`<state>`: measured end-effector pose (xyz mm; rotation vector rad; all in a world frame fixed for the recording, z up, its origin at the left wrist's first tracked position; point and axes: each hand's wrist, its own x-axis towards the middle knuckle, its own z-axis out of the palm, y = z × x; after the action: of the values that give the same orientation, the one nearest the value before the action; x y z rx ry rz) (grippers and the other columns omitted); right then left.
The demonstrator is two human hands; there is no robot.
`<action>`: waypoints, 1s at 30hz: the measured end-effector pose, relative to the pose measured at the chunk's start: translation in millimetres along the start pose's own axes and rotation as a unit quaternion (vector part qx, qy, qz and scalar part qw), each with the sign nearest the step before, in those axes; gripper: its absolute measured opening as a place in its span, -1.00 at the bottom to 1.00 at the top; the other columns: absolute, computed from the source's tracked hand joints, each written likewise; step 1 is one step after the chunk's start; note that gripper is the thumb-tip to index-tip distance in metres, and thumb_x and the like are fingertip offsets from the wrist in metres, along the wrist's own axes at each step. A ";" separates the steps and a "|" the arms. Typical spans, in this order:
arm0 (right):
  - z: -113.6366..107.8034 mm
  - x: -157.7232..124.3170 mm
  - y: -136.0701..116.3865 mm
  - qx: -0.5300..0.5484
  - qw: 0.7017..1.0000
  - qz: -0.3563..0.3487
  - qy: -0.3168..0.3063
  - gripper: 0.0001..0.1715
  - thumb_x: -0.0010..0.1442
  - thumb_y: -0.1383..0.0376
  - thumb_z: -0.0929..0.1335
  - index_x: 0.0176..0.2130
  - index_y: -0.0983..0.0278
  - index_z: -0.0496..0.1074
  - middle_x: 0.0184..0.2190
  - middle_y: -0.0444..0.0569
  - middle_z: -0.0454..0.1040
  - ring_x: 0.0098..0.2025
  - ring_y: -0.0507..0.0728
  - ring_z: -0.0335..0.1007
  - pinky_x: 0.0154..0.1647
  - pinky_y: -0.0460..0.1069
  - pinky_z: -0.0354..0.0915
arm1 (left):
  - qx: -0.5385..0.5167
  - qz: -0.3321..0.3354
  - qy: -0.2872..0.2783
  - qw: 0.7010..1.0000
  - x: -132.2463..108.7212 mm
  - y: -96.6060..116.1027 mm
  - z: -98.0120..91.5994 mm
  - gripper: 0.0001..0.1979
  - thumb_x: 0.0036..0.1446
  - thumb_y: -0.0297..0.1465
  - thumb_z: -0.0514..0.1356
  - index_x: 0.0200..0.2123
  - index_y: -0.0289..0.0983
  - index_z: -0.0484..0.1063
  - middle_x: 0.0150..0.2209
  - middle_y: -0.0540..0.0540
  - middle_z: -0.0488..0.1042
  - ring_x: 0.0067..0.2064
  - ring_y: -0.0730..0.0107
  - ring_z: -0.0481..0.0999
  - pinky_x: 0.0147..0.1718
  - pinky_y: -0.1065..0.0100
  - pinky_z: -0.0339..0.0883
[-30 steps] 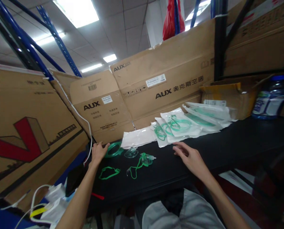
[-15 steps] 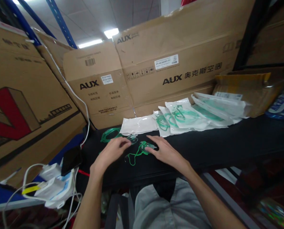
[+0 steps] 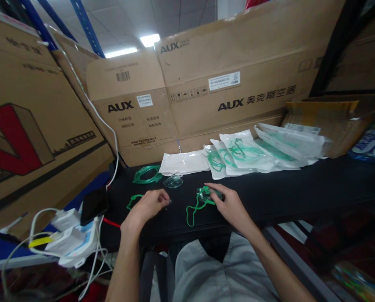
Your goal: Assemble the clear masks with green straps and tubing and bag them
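Note:
My left hand (image 3: 152, 204) is closed in a pinch on a small clear piece, too small to name. A green cord (image 3: 133, 201) shows beside its wrist side. Just beyond it, a clear plastic mask (image 3: 173, 181) lies on the black table (image 3: 171, 226), with a coil of green tubing (image 3: 147, 174) to its left. My right hand (image 3: 227, 205) grips a second clear mask (image 3: 203, 193) between thumb and fingers. A green strap (image 3: 192, 213) trails from that mask onto the table.
Behind are a flat white packet (image 3: 184, 162) and several pouches (image 3: 240, 151) with green tubing. Cardboard boxes (image 3: 194, 109) stand at the back. A phone (image 3: 94, 205) and power strip (image 3: 77, 247) sit left, a blue-labelled bottle (image 3: 371, 142) right.
My left hand has drawn back from the first clear mask and pinches a small piece. My right hand has closed on the strapped mask and moved it right.

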<state>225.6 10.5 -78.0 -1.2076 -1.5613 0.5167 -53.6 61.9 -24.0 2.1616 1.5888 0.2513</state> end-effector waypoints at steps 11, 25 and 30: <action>-5.3 -7.9 -9.9 0.033 0.998 -0.026 -0.040 -0.65 0.25 0.38 0.30 -0.04 0.24 0.59 -0.08 0.01 0.60 -0.01 0.14 0.52 -0.03 -0.02 0.35 | -0.002 0.028 0.084 0.996 -20.4 40.7 -8.3 -0.75 0.25 -0.18 0.16 -0.19 -0.18 0.54 -0.31 -0.02 0.57 -0.25 0.27 0.53 -0.28 0.34 0.25; -4.3 -7.5 -8.7 0.055 0.998 -0.013 0.010 -0.71 0.27 0.32 0.33 -0.07 0.22 0.60 -0.13 0.00 0.61 -0.12 0.15 0.54 -0.13 -0.01 0.40 | -0.076 0.193 0.041 0.977 -22.9 96.2 23.5 -0.83 0.24 -0.34 0.19 -0.28 -0.20 0.60 -0.32 0.01 0.57 -0.33 0.38 0.45 -0.31 0.40 0.23; -4.0 -7.8 -5.6 0.060 0.998 -0.011 0.019 -0.71 0.27 0.32 0.33 -0.07 0.24 0.59 -0.14 0.01 0.60 -0.16 0.13 0.53 -0.19 -0.03 0.40 | -0.117 0.212 -0.022 0.970 -32.0 98.9 17.4 -0.84 0.22 -0.28 0.23 -0.29 -0.22 0.56 -0.39 0.06 0.49 -0.37 0.44 0.36 -0.38 0.44 0.18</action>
<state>226.3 0.4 -75.6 -1.1021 -1.4884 0.5619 28.0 3.8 8.9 2.2741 0.9997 0.4917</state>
